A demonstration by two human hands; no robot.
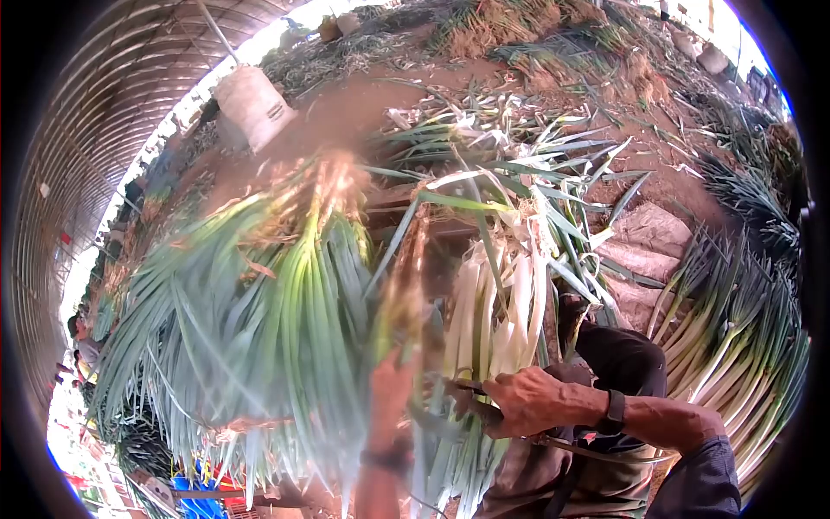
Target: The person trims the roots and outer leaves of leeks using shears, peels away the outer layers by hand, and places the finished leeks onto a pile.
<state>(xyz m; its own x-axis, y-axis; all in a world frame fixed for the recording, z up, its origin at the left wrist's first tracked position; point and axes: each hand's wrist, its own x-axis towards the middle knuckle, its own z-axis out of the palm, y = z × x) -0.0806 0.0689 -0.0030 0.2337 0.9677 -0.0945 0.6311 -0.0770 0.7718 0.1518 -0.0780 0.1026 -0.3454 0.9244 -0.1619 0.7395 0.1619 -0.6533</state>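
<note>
My left hand point(393, 381) is closed around a long green onion point(415, 268), its brownish root end pointing away from me; motion blurs both. My right hand point(540, 402) grips a dark hand tool point(467, 387) beside the left one, and the tool's exact kind is hard to make out. From under that fist a thin hose point(596, 451) runs to the right. Just beyond my right hand lie green onions with bare white stalks point(510, 298). Left of my left hand spreads a big heap of green onions with brown roots and long leaves point(285, 320).
More green onions point(735, 346) are stacked at the right, near folded sacks point(644, 251). A full white sack point(251, 108) stands at the back left under the curved roof point(104, 112). Loose leaves litter the soil point(380, 86). Another person point(85, 346) is at the far left.
</note>
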